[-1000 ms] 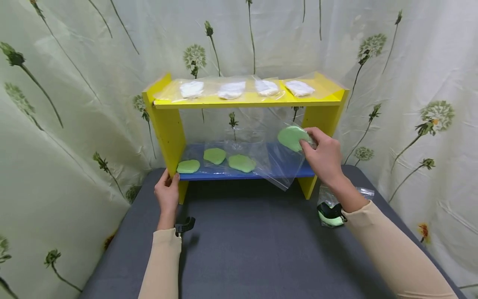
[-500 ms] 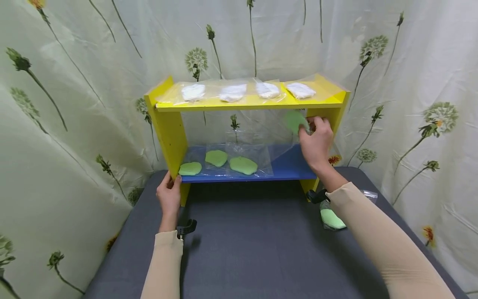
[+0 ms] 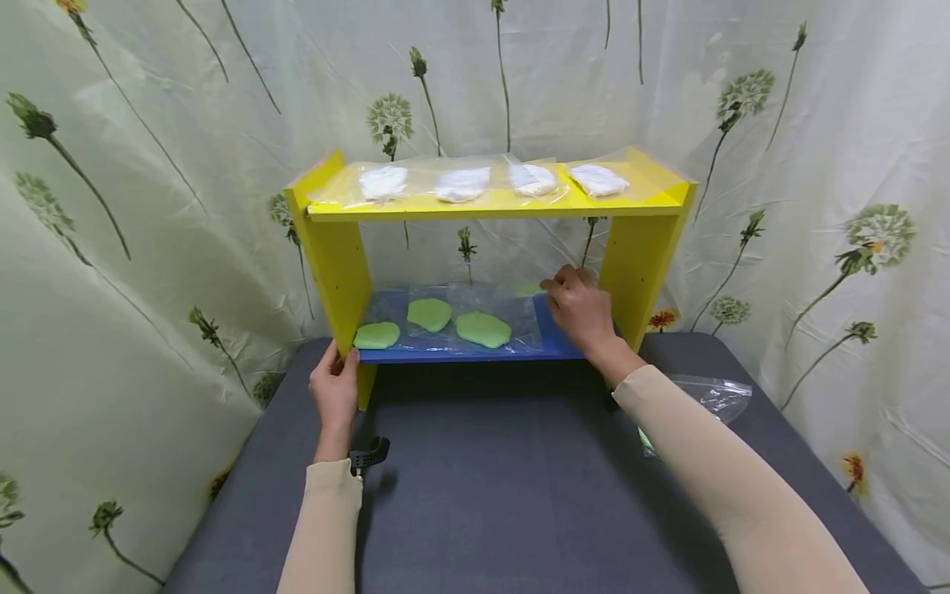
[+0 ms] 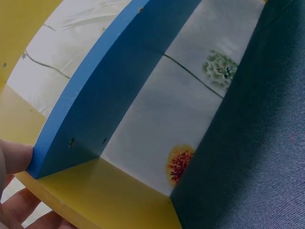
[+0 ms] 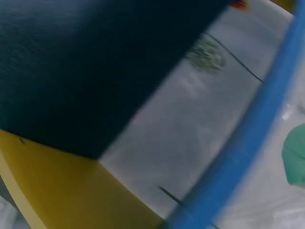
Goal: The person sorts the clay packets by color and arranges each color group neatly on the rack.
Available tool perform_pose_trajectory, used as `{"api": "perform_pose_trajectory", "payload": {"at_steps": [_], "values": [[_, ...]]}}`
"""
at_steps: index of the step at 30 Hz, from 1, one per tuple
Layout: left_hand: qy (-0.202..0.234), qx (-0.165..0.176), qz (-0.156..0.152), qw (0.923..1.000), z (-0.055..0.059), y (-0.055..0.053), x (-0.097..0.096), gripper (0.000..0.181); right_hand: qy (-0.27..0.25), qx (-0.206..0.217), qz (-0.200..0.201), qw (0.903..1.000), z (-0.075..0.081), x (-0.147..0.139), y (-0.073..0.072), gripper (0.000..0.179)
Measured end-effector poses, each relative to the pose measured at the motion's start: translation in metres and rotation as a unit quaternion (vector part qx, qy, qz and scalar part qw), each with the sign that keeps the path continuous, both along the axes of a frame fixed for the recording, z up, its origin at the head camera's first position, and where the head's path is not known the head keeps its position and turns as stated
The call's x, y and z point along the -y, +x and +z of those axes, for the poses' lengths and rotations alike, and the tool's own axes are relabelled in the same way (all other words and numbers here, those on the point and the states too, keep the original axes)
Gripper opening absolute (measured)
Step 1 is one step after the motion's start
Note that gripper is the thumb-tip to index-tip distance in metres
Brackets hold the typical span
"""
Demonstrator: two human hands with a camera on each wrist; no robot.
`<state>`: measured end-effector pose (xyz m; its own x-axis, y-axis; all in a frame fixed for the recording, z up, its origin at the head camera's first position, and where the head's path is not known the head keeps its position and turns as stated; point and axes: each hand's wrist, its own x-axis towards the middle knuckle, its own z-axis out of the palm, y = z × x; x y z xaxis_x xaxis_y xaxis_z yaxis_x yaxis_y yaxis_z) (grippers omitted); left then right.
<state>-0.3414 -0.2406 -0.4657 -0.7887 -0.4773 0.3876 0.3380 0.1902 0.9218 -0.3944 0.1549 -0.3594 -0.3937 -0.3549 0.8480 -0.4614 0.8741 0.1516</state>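
A small yellow shelf unit (image 3: 649, 272) with a blue lower shelf (image 3: 475, 358) stands on the dark table. My left hand (image 3: 334, 388) grips its left side panel, the thumb at the blue shelf's front edge and the fingers outside the yellow panel (image 4: 81, 191). Over the right part of the blue shelf, my right hand (image 3: 582, 313) reaches in with curled fingers and holds a clear zip bag with a flat green piece (image 3: 529, 289), mostly hidden behind other bags and fingers. Left of it lie bagged green pieces: one (image 3: 377, 335), another (image 3: 429, 314) and a third (image 3: 483, 329).
Several clear bags with white contents (image 3: 463, 184) lie in a row on the yellow top shelf. Another zip bag (image 3: 716, 396) with green inside lies on the table (image 3: 475, 487) at the right, partly behind the right sleeve. A flowered curtain (image 3: 816, 165) hangs behind.
My right hand, with the bagged green piece, has first risen beneath the top shelf, then come down leftward towards the back of the blue shelf. The left hand keeps its grip on the panel.
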Motion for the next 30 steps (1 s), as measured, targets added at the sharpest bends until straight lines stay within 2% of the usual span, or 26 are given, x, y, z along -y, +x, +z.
{"api": "perform_pose_trajectory", "payload": {"at_steps": [2, 5, 9, 12, 17, 21, 25, 30], "values": [[-0.002, -0.002, 0.000, 1.0000, 0.000, 0.000, -0.001, 0.037, 0.017, 0.018, -0.003, 0.9997, -0.011, 0.002, -0.002, 0.017], [-0.003, -0.011, 0.002, 0.9999, 0.001, 0.000, -0.003, 0.037, 0.008, 0.052, 0.010, 0.9985, -0.021, 0.005, -0.004, 0.017], [-0.002, -0.017, 0.007, 0.9998, 0.001, 0.001, -0.002, 0.037, -0.006, 0.099, 0.031, 0.9945, -0.025, 0.008, -0.006, 0.019], [-0.004, -0.013, 0.006, 0.9999, 0.002, 0.002, -0.001, 0.037, -0.007, 0.156, 0.044, 0.9867, -0.026, 0.010, -0.007, 0.023], [-0.004, -0.011, 0.000, 0.9999, 0.002, 0.002, -0.001, 0.037, 0.007, 0.269, 0.055, 0.9614, -0.028, 0.007, -0.004, 0.032], [-0.005, -0.010, -0.001, 0.9999, 0.002, 0.001, 0.000, 0.037, 0.018, 0.355, 0.065, 0.9324, -0.027, 0.004, 0.000, 0.041], [-0.005, -0.004, 0.001, 1.0000, 0.000, 0.000, 0.001, 0.037, 0.027, 0.412, 0.076, 0.9078, -0.028, 0.004, 0.003, 0.045], [-0.001, 0.001, 0.003, 1.0000, 0.000, 0.001, 0.000, 0.037, 0.055, 0.428, 0.061, 0.8999, -0.029, 0.004, 0.006, 0.046]]}}
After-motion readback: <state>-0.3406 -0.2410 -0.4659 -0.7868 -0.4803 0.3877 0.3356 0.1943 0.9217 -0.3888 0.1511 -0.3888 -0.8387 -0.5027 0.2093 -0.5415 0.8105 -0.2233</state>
